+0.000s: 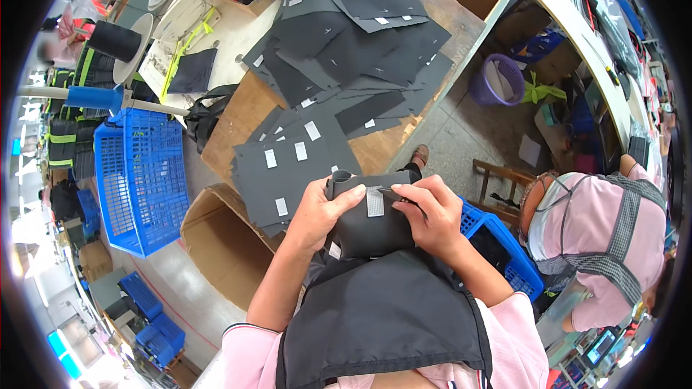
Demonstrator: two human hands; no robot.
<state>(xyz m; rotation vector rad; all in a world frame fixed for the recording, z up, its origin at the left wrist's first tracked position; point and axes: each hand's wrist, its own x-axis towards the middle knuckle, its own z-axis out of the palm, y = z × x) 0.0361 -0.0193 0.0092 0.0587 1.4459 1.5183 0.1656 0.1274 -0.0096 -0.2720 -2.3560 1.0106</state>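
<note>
A dark grey fabric panel (358, 235) with a white rectangular patch (375, 202) is held up in front of my chest. My left hand (321, 210) is closed on its left side, thumb on top, where the upper edge curls into a roll. Pinched in my right hand (435, 215) is a slim dark pointed tool (391, 193), its tip at the patch's upper right corner; whether it is snips or tweezers I cannot make out. Just beyond my hands lies a stack of similar grey panels (317, 148) with white patches.
More dark panels (339, 50) pile up on the wooden table (238, 126). An open cardboard box (223, 245) stands left, near a blue crate (140, 180). Another blue crate (515, 248) is by my right elbow. A co-worker in pink (605, 223) is at the right; a purple basket (497, 79) stands beyond.
</note>
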